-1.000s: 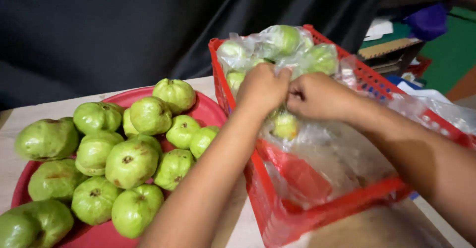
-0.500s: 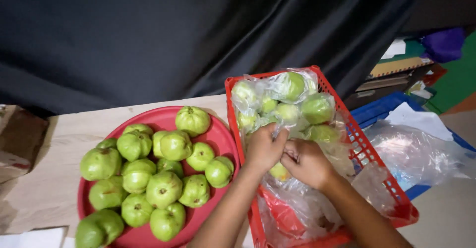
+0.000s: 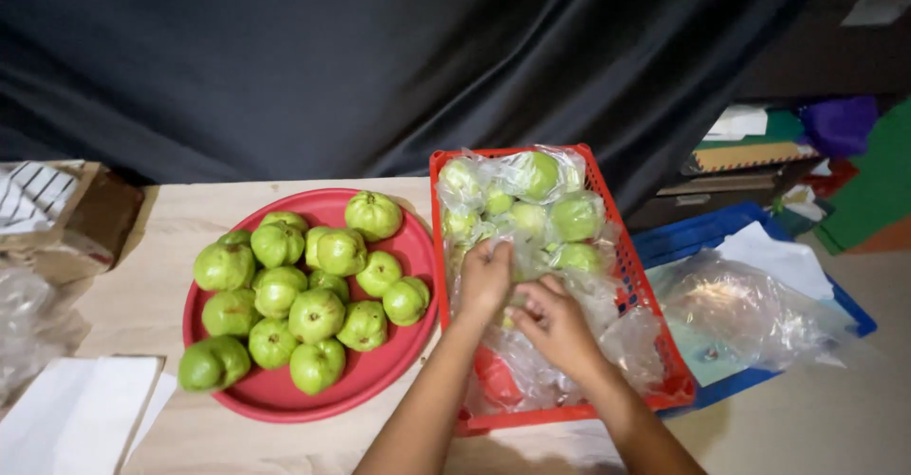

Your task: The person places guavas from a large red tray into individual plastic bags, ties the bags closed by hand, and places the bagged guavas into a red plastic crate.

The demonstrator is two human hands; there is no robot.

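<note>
Inside the red basket (image 3: 645,290): our left hand (image 3: 486,276) and right hand (image 3: 555,321), both closed on one bagged guava (image 3: 512,316); red tray (image 3: 256,404) beside.

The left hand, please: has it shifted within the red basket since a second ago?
Yes: the left hand now lies nearer the red basket's near end, away from its far rim.

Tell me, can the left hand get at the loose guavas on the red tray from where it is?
Probably yes. The left hand is in the red basket, right beside the red tray, and the guavas lie uncovered with nothing between.
</note>
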